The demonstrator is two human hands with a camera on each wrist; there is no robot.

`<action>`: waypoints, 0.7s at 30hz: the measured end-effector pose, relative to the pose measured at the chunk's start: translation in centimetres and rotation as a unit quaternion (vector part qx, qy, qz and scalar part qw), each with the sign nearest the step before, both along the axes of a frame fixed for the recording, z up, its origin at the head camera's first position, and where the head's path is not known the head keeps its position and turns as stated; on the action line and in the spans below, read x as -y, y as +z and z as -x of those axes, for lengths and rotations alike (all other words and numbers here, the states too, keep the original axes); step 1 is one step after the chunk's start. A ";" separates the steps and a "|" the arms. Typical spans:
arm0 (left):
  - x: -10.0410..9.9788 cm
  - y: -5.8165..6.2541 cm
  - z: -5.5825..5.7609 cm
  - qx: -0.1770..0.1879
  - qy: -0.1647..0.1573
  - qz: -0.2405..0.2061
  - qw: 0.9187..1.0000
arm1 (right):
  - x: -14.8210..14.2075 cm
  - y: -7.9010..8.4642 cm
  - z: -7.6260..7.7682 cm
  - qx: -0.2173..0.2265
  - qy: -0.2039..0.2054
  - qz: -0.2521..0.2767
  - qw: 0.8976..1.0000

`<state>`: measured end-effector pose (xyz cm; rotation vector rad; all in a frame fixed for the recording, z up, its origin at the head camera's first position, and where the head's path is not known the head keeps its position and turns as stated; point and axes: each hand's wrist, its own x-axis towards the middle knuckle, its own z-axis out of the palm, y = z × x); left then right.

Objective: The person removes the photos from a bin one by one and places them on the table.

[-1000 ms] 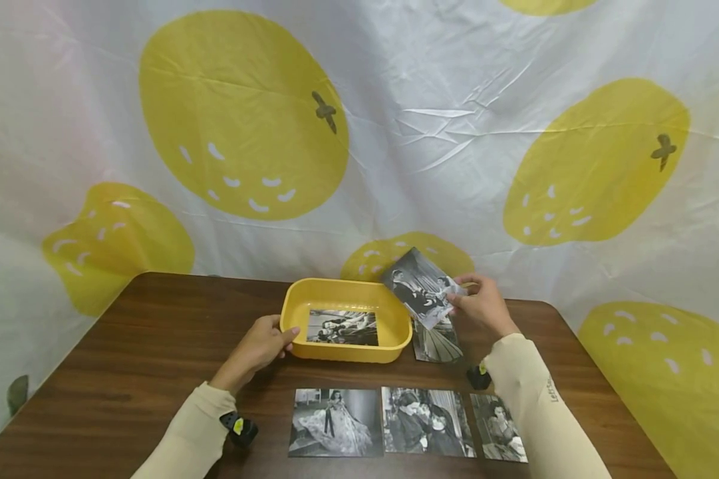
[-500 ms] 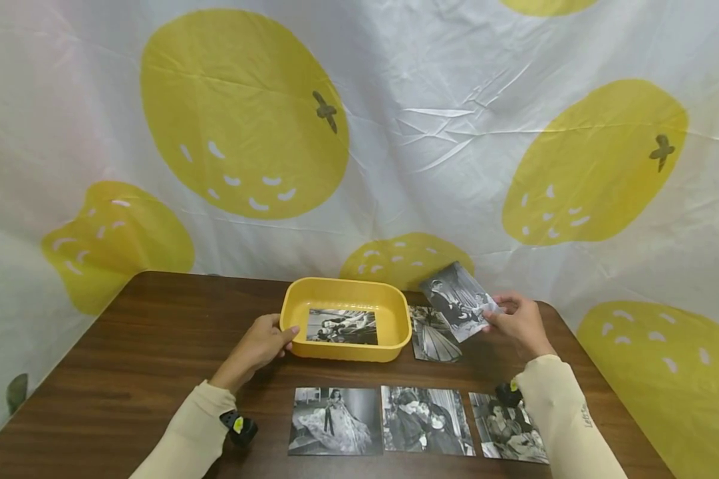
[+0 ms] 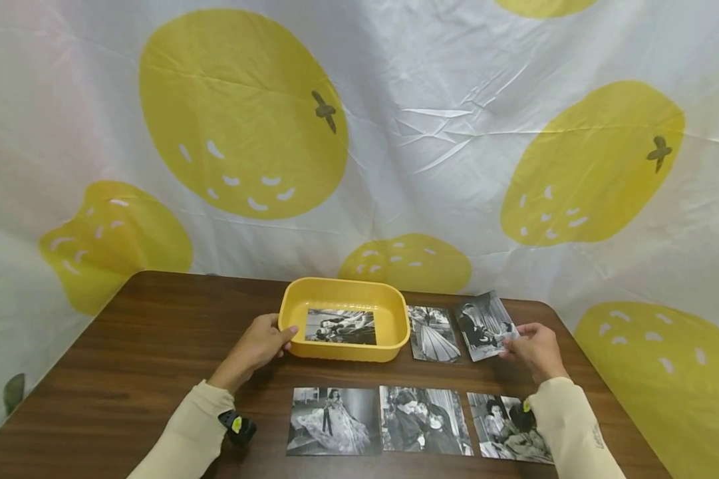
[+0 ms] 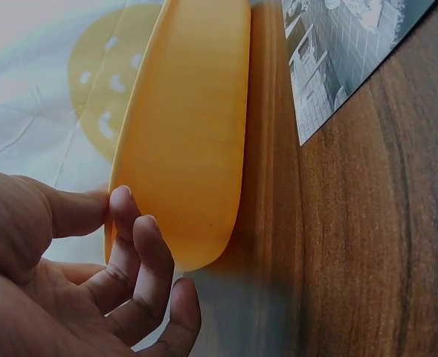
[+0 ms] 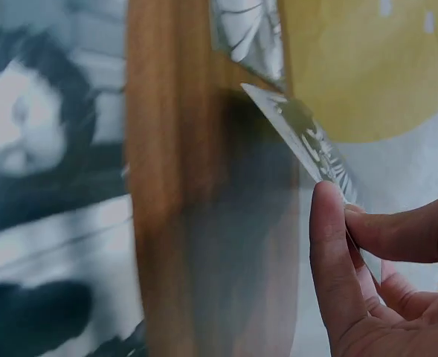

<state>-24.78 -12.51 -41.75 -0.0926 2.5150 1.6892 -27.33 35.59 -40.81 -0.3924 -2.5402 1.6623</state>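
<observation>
My left hand [image 3: 262, 346] pinches the left end of a yellow plastic tray [image 3: 347, 352], thumb over the rim and fingers against the outer wall [image 4: 192, 134]. A black-and-white photo [image 3: 341, 326] lies inside the tray. Between thumb and fingers, my right hand [image 3: 537, 347] holds another black-and-white photo [image 3: 483, 326] by its right edge. That photo is tilted above the table in the right wrist view, one corner pointing down. Just left of it, a photo of a wide pleated skirt [image 3: 433, 336] lies beside the tray.
Along the front of the wooden table [image 3: 155, 372] lie a photo of a gown [image 3: 334, 422], a photo of people close together [image 3: 426, 420] and a third photo [image 3: 503, 432], partly under my right wrist. A lemon-print cloth [image 3: 395, 166] hangs behind the table.
My right hand has carried its photo rightward and down, from above the tray's right end to beyond the skirt photo, which is now uncovered. The left hand and tray have hardly moved.
</observation>
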 end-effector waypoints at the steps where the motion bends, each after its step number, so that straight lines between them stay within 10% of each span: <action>1: 0.0 0.0 0.0 -0.001 0.000 -0.001 1.000 | -0.2 -0.1 -0.1 0.005 -0.004 -0.002 1.000; 7: -0.1 0.1 0.1 -0.001 0.000 -0.001 1.000 | -1.2 -0.7 -0.4 0.037 -0.013 -0.092 0.995; 13: 0.0 0.0 0.0 0.000 -0.001 0.002 1.000 | -2.1 -1.2 -0.4 0.056 0.011 -0.240 0.969; 21: 0.0 -0.1 0.1 -0.008 -0.004 -0.004 1.000 | -2.0 -1.2 -0.5 0.072 0.016 -0.266 0.961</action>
